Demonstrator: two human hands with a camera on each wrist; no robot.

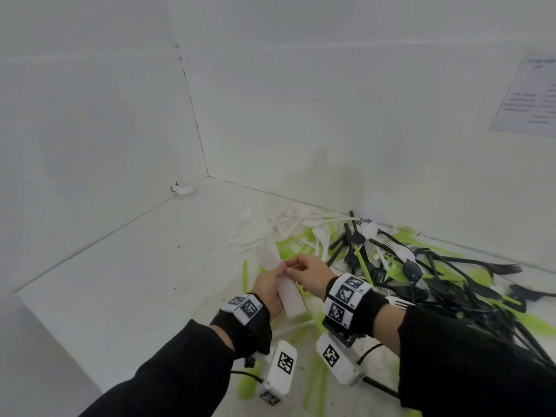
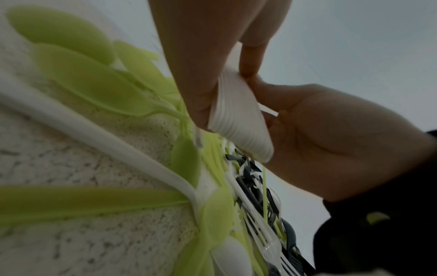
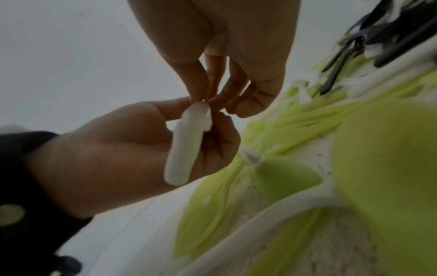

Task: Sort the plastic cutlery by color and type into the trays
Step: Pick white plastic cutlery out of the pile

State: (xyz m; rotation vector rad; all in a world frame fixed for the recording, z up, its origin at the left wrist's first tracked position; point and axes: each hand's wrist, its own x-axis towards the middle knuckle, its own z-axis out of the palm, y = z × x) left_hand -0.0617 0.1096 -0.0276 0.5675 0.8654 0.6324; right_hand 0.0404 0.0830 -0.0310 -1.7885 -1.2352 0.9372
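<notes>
**Stack of white spoons held in both hands**

Left hand point(image 1: 268, 288) fingers point(image 3: 165, 107) curled round a nested stack of white spoons point(image 1: 288, 296), gripped by the handles. Right hand point(image 1: 310, 273) fingers point(image 3: 236, 84) pinched together at the stack's bowl end. Just beyond and right of the stack: mixed pile of cutlery point(image 1: 391, 260), white, green and black, on the white surface point(image 1: 135, 281).

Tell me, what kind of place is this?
Probably a plain white work booth set up for recording a sorting job: bare white walls, a printed paper sheet taped up, and a heap of white, green and black plastic cutlery on the white tabletop.
</notes>
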